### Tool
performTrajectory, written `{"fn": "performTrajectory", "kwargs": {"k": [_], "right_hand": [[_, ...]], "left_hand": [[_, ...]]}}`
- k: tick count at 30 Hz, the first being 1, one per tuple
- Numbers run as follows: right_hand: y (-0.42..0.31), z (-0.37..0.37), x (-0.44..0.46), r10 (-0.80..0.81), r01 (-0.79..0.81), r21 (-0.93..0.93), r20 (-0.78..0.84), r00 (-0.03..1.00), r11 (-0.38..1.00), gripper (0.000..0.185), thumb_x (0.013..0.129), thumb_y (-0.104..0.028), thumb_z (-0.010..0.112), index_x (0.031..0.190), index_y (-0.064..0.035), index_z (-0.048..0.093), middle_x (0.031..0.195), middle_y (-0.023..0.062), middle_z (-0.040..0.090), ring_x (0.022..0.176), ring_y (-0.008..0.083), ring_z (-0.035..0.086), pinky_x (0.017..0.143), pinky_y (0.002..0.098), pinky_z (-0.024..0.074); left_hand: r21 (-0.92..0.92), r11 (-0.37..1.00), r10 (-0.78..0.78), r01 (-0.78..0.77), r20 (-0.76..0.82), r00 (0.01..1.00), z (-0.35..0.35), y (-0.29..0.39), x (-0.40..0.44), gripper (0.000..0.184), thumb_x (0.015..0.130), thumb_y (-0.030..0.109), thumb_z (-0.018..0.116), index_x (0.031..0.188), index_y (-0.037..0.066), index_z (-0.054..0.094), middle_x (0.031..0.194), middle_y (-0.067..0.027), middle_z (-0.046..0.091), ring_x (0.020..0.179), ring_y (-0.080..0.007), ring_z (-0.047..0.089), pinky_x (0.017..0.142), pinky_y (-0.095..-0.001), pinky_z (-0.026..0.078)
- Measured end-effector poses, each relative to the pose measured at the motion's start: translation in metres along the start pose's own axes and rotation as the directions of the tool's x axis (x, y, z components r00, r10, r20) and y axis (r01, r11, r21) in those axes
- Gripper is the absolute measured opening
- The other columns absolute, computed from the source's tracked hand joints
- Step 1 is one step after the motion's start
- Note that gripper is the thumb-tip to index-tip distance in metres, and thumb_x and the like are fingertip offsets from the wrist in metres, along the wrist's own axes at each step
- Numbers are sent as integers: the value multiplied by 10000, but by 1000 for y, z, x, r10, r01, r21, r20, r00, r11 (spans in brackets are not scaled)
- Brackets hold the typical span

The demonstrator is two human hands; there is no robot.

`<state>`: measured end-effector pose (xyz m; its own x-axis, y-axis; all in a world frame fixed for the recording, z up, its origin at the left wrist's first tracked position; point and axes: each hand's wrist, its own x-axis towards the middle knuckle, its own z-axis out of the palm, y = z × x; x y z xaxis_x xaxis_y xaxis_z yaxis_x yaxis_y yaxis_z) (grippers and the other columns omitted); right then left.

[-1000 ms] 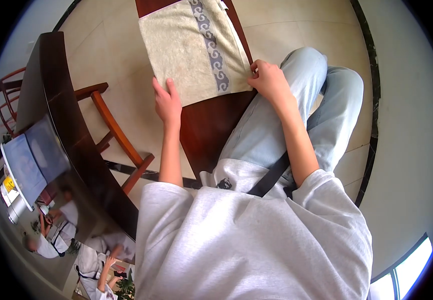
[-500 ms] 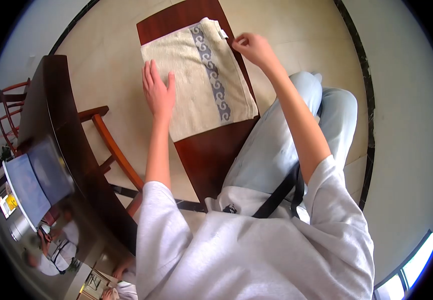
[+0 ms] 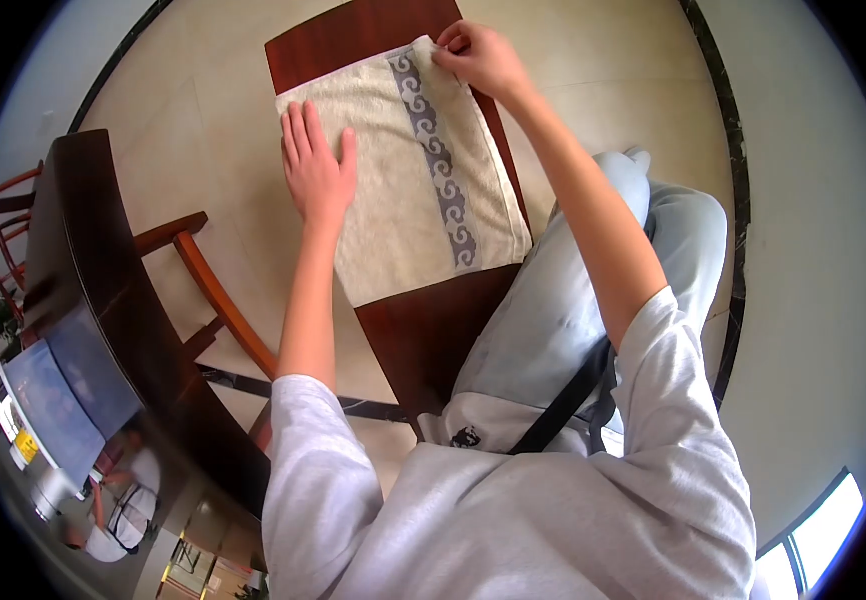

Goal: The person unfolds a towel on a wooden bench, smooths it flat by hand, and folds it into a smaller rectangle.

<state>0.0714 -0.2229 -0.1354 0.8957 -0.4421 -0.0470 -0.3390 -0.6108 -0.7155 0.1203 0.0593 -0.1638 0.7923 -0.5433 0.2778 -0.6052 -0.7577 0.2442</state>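
Observation:
A beige towel (image 3: 383,200) with a grey scroll-patterned band lies flat, folded, across a dark red wooden bench (image 3: 433,335). On its left edge rests my left hand (image 3: 317,175), palm down with the fingers stretched out and the thumb apart. My right hand (image 3: 483,62) is at the towel's far right corner, thumb and fingers pinched together on the fabric there. The small white tag near that corner is hidden behind these fingers.
To the left stand a dark wooden table (image 3: 103,240) and a wooden chair (image 3: 218,290). A blue-grey plastic bin (image 3: 58,395) is at lower left, with another person (image 3: 128,515) beyond it. My legs (image 3: 543,290) are close along the bench's right side.
My right hand has moved up and left from beside the bench onto the towel's far right corner. My left hand stays on the left edge, slightly farther up.

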Motion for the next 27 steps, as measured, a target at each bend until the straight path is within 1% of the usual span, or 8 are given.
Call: {"fn": "performTrajectory", "kwargs": {"k": [2, 4, 7, 9, 15, 16, 21, 27], "right_hand": [[9, 2, 8, -13, 15, 234, -10, 1000, 972, 263, 872, -241, 726, 1045, -47, 693, 940, 82, 686, 867, 186, 695, 775, 319, 550], [11, 0, 13, -47, 47, 209, -7, 999, 977, 274, 839, -266, 689, 1045, -86, 698, 975, 108, 659, 895, 269, 661, 817, 380, 543], [4, -7, 13, -71, 59, 159, 71, 995, 986, 278, 838, -281, 698, 1031, -81, 700, 1014, 123, 647, 902, 277, 658, 828, 378, 539], [0, -10, 8, -128, 133, -80, 65, 990, 988, 248, 879, -261, 718, 1042, -76, 694, 954, 87, 651, 847, 221, 669, 797, 349, 547], [-18, -8, -16, -307, 286, -158, -130, 943, 945, 159, 858, -228, 666, 944, -95, 657, 877, 109, 660, 902, 322, 643, 790, 427, 536], [-36, -3, -30, -222, 210, -121, -94, 971, 970, 118, 862, -182, 653, 908, -83, 610, 867, 100, 654, 902, 322, 637, 777, 437, 533], [-61, 27, -72, -539, 508, -267, -55, 840, 819, 98, 844, -143, 654, 912, -95, 603, 883, 70, 628, 809, 289, 659, 721, 448, 553], [-43, 26, -50, -150, 144, -68, -91, 985, 987, 148, 859, -177, 663, 977, -106, 717, 1060, 171, 660, 912, 318, 693, 780, 436, 577]], "left_hand": [[6, 1000, -11, 11, 8, 1000, 0, 0, 1, 699, 1002, 466, 491, 1526, 27, 342, 1603, -168, 308, 1490, -322, 271, 1189, -458, 282], [14, 1000, -19, 19, 11, 1000, -1, 1, 1, 698, 998, 462, 499, 1523, 28, 347, 1600, -168, 316, 1488, -324, 276, 1186, -458, 288], [17, 1000, -21, 21, 6, 1000, -2, 2, 2, 693, 992, 454, 516, 1516, 29, 358, 1592, -167, 332, 1482, -328, 288, 1177, -460, 304], [11, 1000, -23, 23, -4, 1000, -2, 2, 3, 689, 988, 449, 524, 1511, 29, 365, 1587, -167, 341, 1479, -330, 295, 1170, -462, 314], [23, 999, -32, 32, 4, 999, -8, 6, 3, 675, 982, 426, 546, 1503, 32, 376, 1577, -166, 358, 1465, -338, 326, 1131, -462, 373], [24, 999, -35, 35, 1, 999, -8, 7, 4, 674, 981, 423, 550, 1502, 32, 377, 1576, -165, 361, 1464, -339, 330, 1120, -462, 387], [16, 1000, -26, 26, -12, 1000, -7, 8, 3, 674, 980, 423, 553, 1501, 31, 378, 1572, -162, 366, 1464, -340, 330, 1097, -464, 419], [7, 999, -49, 49, 8, 999, -10, 5, 1, 686, 968, 423, 582, 1507, 50, 378, 1577, -157, 358, 1467, -338, 325, 1095, -464, 425]]}}
